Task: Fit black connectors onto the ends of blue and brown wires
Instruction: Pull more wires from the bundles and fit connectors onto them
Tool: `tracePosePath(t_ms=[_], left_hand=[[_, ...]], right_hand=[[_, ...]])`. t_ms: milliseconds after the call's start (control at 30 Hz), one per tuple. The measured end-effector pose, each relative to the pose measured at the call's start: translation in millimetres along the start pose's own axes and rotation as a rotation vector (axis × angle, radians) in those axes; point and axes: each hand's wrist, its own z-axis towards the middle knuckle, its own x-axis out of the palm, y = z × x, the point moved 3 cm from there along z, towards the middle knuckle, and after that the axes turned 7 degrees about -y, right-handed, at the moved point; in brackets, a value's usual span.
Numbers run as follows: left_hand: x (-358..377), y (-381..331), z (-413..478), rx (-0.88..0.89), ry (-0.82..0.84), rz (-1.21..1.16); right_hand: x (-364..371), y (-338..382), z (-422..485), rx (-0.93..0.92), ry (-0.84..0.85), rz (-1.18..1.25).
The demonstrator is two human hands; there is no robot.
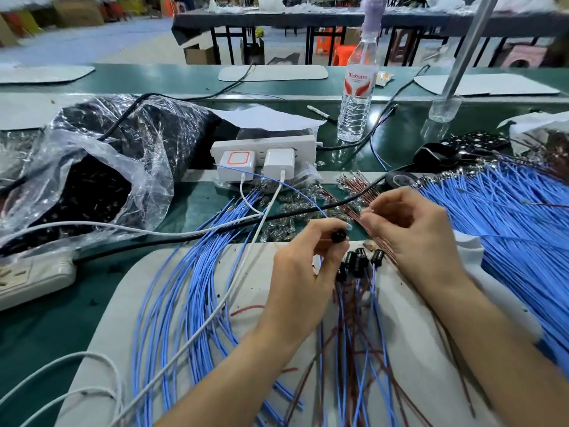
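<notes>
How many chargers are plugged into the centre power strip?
2, side by side on the power strip: the orange-square charger at left, the plain white charger at right. None looks hidden.

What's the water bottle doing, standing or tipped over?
Upright: the water bottle stands on its base on the green table, neck pointing up.

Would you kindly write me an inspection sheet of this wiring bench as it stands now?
Surface: green bench, grey mat under the work.
Job's things: finished connectors on wires on the mat; loose blue wires left, a blue wire bundle right; brown wires ahead.
Clutter: plastic bag of dark parts, water bottle.
Grippers: left hand pinches a black connector; right hand, its fingers seeming to pinch a brown wire.
Cables: white charger cables from a power strip; a black cable crosses the bench.
Surroundings: tables, orange stools, cardboard boxes, blurred.
</notes>
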Motion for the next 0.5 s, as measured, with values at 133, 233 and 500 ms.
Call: tracePosePath(t_ms=[133,233,500], left_hand=[[3.1,2.0,-0.4,-0.022,0.053,0.015],[3.7,2.4,0.0,-0.026,0.083,0.021],[7.1,6.9,-0.7,-0.071,0.105,0.029]], right_hand=[[0.0,6.7,-25.4,0.143,0.161,0.521],[0.8,5.4,-31.4,0.162,0.179,0.555],[-4.2,7.0,-33.3,0.132,0.133,0.530]])
